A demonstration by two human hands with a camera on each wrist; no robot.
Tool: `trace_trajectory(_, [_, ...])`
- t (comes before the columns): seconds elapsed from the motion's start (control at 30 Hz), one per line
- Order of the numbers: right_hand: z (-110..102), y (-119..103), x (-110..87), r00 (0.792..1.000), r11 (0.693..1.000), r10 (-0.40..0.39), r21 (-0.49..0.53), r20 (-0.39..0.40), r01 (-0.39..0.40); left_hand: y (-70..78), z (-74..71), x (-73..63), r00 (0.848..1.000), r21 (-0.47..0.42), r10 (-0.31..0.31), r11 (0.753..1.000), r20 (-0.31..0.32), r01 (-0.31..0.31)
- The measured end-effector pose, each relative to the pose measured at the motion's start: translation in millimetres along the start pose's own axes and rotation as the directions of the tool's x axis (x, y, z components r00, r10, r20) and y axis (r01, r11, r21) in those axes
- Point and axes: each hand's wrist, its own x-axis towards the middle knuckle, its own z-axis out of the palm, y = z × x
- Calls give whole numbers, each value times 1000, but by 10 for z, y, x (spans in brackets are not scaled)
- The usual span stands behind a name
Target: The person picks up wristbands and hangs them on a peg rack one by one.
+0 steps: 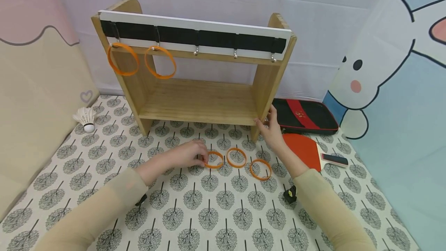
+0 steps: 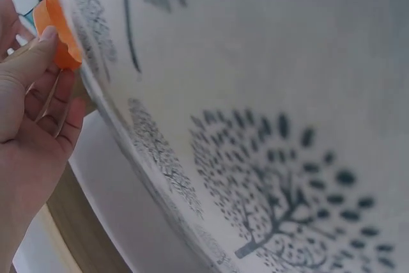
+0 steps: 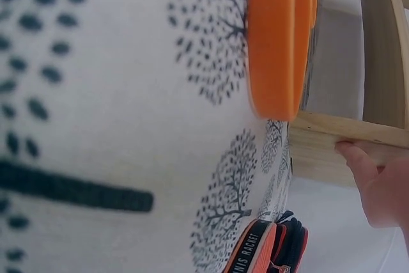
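My left hand (image 1: pixel 189 154) is low over the table and pinches the left edge of an orange ring (image 1: pixel 215 167). In the left wrist view, the thumb (image 2: pixel 41 49) presses on the orange band with fingers behind it. Two more orange rings, a middle one (image 1: pixel 237 166) and a right one (image 1: pixel 261 178), lie to its right. My right hand (image 1: pixel 273 133) grips the lower right side panel of a wooden shelf (image 1: pixel 198 100), thumb on its front edge. Across the shelf's top runs a strip with several hooks (image 1: pixel 196 51). Orange rings hang from its two leftmost hooks (image 1: pixel 122 73).
A red table tennis bat (image 1: pixel 301 152) lies right of my right forearm, with a black and red case (image 1: pixel 313 115) behind it. A shuttlecock (image 1: pixel 86 118) lies at the far left. Cloth walls enclose the patterned tablecloth (image 1: pixel 191 220).
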Motion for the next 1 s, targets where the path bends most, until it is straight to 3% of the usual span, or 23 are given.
trace_trajectory(0.13, [-9,-39,-11,1000,1000,5,-13,1,-5,28,-32,-13,999,-20,-28,999,-18,27])
trace_trajectory(0.37, [-29,-327,-99,1000,1000,-16,11,11,16,91,-115,-41,994,-68,-79,995,-81,73])
trace_trajectory(0.57, [-29,-385,-124,1000,1000,13,5,11,-13,194,-223,-68,978,-122,-106,989,-180,85])
trace_trajectory(0.83, [-18,-350,-118,1000,1000,-3,21,11,3,346,-442,-87,937,-143,-111,987,-332,67])
trace_trajectory(0.93, [-15,-349,-116,1000,1000,-6,16,9,6,391,-531,-99,912,-143,-110,988,-395,57])
trace_trajectory(1.0, [-18,-352,-116,1000,1000,-5,7,8,5,424,-592,-105,887,-149,-94,988,-451,29])
